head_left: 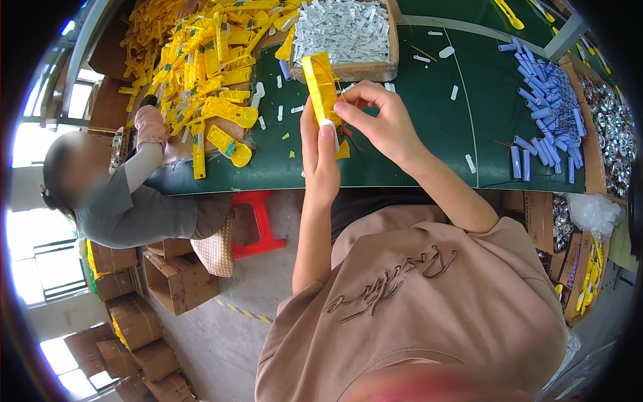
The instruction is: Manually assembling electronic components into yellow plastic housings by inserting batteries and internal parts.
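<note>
1. Two bare hands are working over the green bench (274, 171), just on the near side of the carton (362, 72) of small white parts, which is serving as the landmark below.
2. Yellow casing (320, 87): it is being held up at a tilt in front of the carton's near left corner, its far end overlapping the carton in view.
3. Left hand (320, 157): it is gripping the casing, with fingers lying along the left side and the thumb pressing at the near end, where a white piece (327, 122) is showing.
4. Right hand (382, 120): its thumb and forefinger are bending toward each other at the casing's right edge; whether they are pinching a wire cannot be told. A thin red wire (355, 143) is hanging beneath.
5. Left of the carton, a heap of yellow casings (211, 63) is lying on the bench; farther left, a co-worker (144, 208) is sitting with one sleeve extending to the heap.
6. Right of the carton, blue cylinders (544, 114) with wires are lying in a pile; beyond them, shiny silver parts (606, 127) are filling a box.
7. Nearer than the carton and to its left, a red stool (261, 224) is standing below bench level.
</note>
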`<state>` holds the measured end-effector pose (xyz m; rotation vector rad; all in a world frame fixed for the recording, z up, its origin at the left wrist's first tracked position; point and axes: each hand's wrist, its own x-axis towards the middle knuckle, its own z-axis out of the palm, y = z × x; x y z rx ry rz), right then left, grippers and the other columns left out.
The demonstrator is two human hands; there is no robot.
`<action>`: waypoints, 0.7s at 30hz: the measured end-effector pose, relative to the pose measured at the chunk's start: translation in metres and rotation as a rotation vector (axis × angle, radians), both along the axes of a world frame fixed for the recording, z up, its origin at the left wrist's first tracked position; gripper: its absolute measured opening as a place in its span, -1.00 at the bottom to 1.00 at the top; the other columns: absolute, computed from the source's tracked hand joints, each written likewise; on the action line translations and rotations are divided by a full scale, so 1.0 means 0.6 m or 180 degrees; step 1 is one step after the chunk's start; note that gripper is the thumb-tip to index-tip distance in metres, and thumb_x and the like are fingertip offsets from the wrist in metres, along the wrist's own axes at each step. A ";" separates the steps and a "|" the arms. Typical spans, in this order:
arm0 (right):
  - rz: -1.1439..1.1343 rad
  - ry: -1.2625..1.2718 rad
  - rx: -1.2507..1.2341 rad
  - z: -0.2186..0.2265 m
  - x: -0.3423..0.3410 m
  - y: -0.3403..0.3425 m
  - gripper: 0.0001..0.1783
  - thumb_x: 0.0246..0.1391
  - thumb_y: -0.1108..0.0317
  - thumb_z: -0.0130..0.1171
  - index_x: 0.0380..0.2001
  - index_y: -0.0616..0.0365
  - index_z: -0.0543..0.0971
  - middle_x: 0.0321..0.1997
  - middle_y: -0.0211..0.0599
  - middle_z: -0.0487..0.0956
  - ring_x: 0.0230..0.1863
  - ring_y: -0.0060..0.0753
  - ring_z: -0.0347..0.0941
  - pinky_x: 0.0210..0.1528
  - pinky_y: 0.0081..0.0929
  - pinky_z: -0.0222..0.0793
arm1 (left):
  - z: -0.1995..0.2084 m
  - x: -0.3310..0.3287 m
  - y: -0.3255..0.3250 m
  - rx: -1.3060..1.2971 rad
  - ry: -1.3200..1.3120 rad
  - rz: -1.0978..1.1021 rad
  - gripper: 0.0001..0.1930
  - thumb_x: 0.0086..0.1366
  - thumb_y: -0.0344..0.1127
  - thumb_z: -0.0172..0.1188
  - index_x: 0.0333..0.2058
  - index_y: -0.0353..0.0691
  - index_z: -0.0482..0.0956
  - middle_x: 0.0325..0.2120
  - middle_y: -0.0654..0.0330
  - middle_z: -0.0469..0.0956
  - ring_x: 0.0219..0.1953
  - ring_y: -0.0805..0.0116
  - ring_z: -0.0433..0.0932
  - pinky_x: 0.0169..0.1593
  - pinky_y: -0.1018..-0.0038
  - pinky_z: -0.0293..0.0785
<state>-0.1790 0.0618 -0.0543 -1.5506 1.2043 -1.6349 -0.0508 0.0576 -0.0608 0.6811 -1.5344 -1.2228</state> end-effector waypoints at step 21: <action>-0.1443 0.1562 -0.1240 -0.033 0.048 -0.023 -0.85 -0.22 0.45 0.17 -0.53 0.08 0.40 -0.50 -0.41 0.39 -0.44 -0.37 0.31 -0.31 -0.40 0.10 | -0.003 -0.011 -0.011 0.1191 0.0783 0.0652 -0.61 0.35 -0.24 -0.35 0.11 -0.23 0.08 -0.09 0.14 0.30 -0.03 0.41 0.30 0.01 0.46 0.25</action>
